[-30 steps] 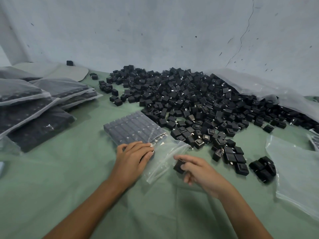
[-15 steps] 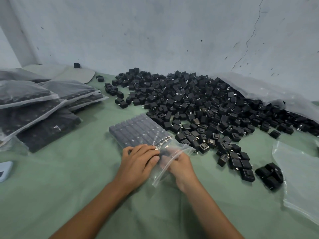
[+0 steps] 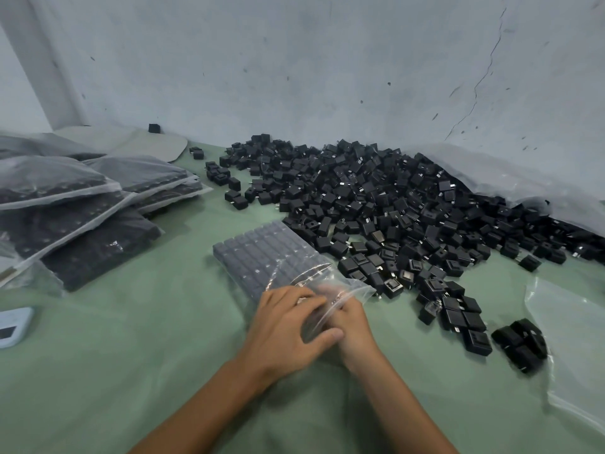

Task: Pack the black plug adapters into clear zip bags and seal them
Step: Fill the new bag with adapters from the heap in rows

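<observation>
Since a second ago the right hand (image 3: 352,326) has carried its black adapter from beside the bag into the mouth of the clear zip bag (image 3: 278,260), and now sits partly under the loose plastic, fingers curled; whether its grip holds the adapter now cannot be told through the blur. The left hand (image 3: 288,326) lies on the bag's open end, fingers bent over the plastic and thumb pressing it down, touching the right hand. The bag rests flat on the green desk (image 3: 131,355), its far part filled with neat rows of adapters. Just right of the bag begins the big loose adapter pile (image 3: 376,204), running back to the wall (image 3: 294,60). Well left of the bag lie filled bags (image 3: 75,204), stacked. Far right of the bag lies an empty bag (image 3: 576,348).
</observation>
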Available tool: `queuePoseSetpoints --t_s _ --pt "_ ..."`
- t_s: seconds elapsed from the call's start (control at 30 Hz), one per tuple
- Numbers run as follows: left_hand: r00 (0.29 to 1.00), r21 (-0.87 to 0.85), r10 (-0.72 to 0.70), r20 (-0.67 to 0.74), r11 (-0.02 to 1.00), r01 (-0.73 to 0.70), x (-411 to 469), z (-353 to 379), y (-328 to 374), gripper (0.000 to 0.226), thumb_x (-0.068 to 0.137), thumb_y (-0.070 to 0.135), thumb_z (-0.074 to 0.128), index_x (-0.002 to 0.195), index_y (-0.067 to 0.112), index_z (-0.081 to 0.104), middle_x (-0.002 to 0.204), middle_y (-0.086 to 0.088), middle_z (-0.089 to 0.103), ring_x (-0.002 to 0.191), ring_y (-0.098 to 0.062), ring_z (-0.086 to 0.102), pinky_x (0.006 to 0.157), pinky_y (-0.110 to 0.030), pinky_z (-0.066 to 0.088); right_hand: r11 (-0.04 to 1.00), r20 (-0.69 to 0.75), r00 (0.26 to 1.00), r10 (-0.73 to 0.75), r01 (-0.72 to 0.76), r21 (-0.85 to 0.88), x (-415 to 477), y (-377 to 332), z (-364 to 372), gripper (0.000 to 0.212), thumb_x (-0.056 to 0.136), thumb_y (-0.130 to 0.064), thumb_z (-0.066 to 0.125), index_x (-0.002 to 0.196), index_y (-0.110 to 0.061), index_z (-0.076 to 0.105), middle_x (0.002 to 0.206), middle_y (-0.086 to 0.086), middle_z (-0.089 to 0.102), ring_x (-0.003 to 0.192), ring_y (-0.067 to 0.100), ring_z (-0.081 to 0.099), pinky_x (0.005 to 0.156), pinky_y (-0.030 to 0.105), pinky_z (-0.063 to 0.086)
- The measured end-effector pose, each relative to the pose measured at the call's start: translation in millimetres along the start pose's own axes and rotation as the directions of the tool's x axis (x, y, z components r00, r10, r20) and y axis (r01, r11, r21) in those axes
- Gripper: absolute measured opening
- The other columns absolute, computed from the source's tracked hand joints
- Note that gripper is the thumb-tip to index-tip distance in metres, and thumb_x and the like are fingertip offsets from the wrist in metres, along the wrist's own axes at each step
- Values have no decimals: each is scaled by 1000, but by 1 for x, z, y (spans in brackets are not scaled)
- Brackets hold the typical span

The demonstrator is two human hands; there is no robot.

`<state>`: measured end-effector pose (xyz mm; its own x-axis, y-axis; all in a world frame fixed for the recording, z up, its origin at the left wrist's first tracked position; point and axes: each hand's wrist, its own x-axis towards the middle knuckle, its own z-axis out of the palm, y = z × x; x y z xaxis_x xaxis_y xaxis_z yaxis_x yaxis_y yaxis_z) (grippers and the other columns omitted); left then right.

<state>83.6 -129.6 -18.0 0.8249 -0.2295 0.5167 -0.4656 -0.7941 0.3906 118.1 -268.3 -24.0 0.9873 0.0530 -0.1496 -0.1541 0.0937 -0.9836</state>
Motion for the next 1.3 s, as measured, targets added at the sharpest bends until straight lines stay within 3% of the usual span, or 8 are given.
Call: queuePoseSetpoints --t_s 0.27,0.57,0.63,0.7,0.77,1.0,1.2,1.3 --pt "999 -1 -8 -43 1000 7 11 0 26 6 87 21 65 84 17 68 82 2 60 79 -21 56 76 -31 42 1000 61 998 5 -6 17 -2 0 -10 31 90 11 41 102 1 67 86 20 71 80 25 68 70 32 56" --pt "992 31 54 -113 998 -51 -8 -17 21 15 90 26 57 86 18 69 81 3 59 75 -21 57 72 -34 43 973 192 981 -39 80 -215 -31 7 -10 16 99 -2 48 107 -8 61 83 2 64 81 19 59 69 28 48" --pt "988 44 58 -146 998 -52 -11 -22 19 16 89 27 56 85 19 70 80 5 60 73 -20 56 71 -31 41 737 163 940 -298 336 -587 -39 12 -19 16 97 -11 56 111 -18 59 91 -11 56 80 9 53 73 17 42" --pt "987 46 55 -151 998 -49 -12 -24 20 15 89 27 57 86 19 70 80 5 61 73 -19 57 71 -31 42 257 372 770 -518 555 -791 -44 13 -26 17 89 -10 61 105 -16 62 97 -7 56 84 14 48 79 24 38" --pt "988 38 71 -136 997 -66 -12 -24 21 13 88 26 58 87 20 70 81 5 60 75 -19 56 71 -32 43 27 533 714 -455 609 -793 -43 10 -25 16 81 -11 65 97 -15 66 94 -2 63 87 21 53 82 32 37" --pt "996 -1 80 -27 997 -80 -8 -31 19 10 89 23 58 89 19 67 83 5 58 78 -17 52 72 -34 44 -148 769 581 -268 764 -628 -27 -8 -1 25 55 -8 80 78 -17 72 67 -1 68 57 19 64 45 26 42" --pt "997 -35 79 11 996 -79 -5 -36 19 6 90 19 62 92 19 68 87 7 60 81 -15 54 76 -28 43 -184 849 442 -290 845 -502 -26 -2 2 36 71 -6 69 107 -4 72 97 9 73 82 26 70 63 30 54" --pt "998 -67 57 27 996 -55 -7 -37 17 8 93 15 62 95 15 69 90 4 61 84 -18 55 79 -31 47 -140 842 421 -337 862 -487 -22 -4 11 34 75 -4 70 108 1 71 98 14 73 82 30 70 57 30 55"
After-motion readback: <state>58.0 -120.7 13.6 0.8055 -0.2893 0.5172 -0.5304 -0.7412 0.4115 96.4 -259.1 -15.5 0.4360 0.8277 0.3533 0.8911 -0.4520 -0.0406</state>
